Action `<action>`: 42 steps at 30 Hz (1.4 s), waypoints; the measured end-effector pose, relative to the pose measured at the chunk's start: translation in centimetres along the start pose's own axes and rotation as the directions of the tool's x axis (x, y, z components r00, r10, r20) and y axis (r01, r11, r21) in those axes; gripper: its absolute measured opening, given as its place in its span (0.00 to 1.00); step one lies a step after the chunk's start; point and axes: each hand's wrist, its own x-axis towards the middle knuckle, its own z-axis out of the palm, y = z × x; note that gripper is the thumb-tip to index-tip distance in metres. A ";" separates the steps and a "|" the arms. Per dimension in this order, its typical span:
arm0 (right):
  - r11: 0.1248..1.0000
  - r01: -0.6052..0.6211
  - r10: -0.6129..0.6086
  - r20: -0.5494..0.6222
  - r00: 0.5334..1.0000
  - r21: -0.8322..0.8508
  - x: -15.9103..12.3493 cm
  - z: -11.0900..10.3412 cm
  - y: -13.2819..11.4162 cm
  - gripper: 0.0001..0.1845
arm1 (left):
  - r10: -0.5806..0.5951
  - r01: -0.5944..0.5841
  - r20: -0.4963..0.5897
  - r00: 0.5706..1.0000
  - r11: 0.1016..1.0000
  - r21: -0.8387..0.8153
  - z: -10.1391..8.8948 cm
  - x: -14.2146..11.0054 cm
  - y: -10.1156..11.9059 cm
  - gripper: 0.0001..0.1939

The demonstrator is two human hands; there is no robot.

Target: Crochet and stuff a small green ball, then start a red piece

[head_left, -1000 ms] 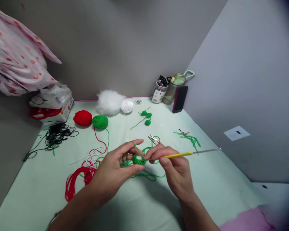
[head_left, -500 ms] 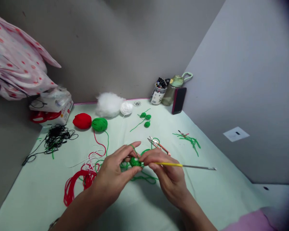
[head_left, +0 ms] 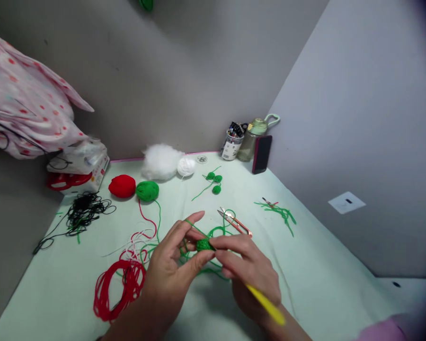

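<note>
A small green crocheted piece (head_left: 203,245) is pinched between the thumb and fingers of my left hand (head_left: 171,260), with green yarn running over the raised forefinger. My right hand (head_left: 250,265) grips a crochet hook (head_left: 266,303) by its yellow handle. The handle's end points down to the right, and the hook's tip is hidden at the crocheted piece. Loose green yarn (head_left: 213,271) trails behind and below the fingers. Just beyond my right hand lie orange-handled thread snips (head_left: 236,222).
Red (head_left: 122,186) and green yarn balls (head_left: 147,191), white stuffing (head_left: 161,162) and a white yarn ball (head_left: 186,166) stand at the back. Several small green balls (head_left: 217,189) lie mid-table. Black yarn (head_left: 85,210) and a red skein (head_left: 119,291) lie left, green scraps (head_left: 282,213) right.
The crochet hook has swung round: its metal shaft pointed right before, and now its yellow handle points down-right with the tip at the crocheted piece. The view has tilted slightly.
</note>
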 end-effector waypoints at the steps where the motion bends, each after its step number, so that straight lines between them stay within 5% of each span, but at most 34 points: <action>1: 0.998 0.017 -0.016 0.009 1.000 -0.062 -0.3 0.0 0.0 0.20 | -0.023 0.023 -0.007 1.000 0.999 -0.047 0.1 -0.1 -0.2 0.28; 5: 0.948 0.171 -0.162 0.055 0.985 -0.267 -1.1 -0.4 0.1 0.30 | -0.118 0.133 0.071 0.990 0.956 -0.262 0.5 -0.4 -0.9 0.28; 9: 0.932 0.236 -0.222 0.082 0.972 -0.274 -0.7 -1.0 0.0 0.29 | -0.257 0.372 0.287 0.923 0.785 -0.495 0.8 0.1 -0.9 0.30; 12: 0.999 0.032 -0.031 -0.039 0.999 0.018 0.1 -0.8 -0.2 0.21 | -0.268 0.441 0.375 0.887 0.732 -0.520 0.4 0.7 -0.7 0.34; 15: 0.948 -0.136 0.151 -0.030 0.988 0.287 0.9 -0.8 -0.4 0.14 | -0.256 0.410 0.371 0.893 0.803 -0.433 -0.5 1.2 -0.3 0.37; 18: 0.900 -0.221 0.244 -0.015 0.970 0.375 1.2 -1.2 -0.2 0.12 | -0.235 0.344 0.348 0.908 0.891 -0.296 -1.6 1.6 0.0 0.37; 26: 0.589 -0.482 0.546 0.121 0.829 0.649 2.1 -1.3 0.9 0.11 | -0.162 0.262 0.331 0.930 0.922 -0.285 -1.6 1.5 -0.5 0.30; 29: 0.761 -0.418 0.466 0.030 0.884 0.496 1.6 -0.5 0.5 0.07 | -0.156 0.256 0.306 0.939 0.912 -0.321 -1.0 1.3 -1.0 0.31; 32: 0.974 -0.212 0.219 -0.100 0.971 0.079 0.4 0.1 0.1 0.15 | -0.178 0.283 0.294 0.939 0.888 -0.363 -0.3 1.1 -1.5 0.29; 35: 0.980 -0.008 -0.012 -0.100 0.995 -0.199 -0.6 0.1 0.1 0.27 | -0.214 0.358 0.344 0.914 0.825 -0.438 0.1 0.8 -1.4 0.26; 39: 0.993 -0.108 0.112 -0.104 0.988 0.042 -0.2 -0.6 -0.1 0.19 | -0.209 0.448 0.464 0.861 0.743 -0.497 -0.1 0.8 -0.6 0.24; 42: 0.921 -0.230 0.279 -0.119 0.953 0.316 0.9 -1.1 0.0 0.11 | -0.202 0.444 0.465 0.862 0.744 -0.499 -0.9 1.1 -0.2 0.23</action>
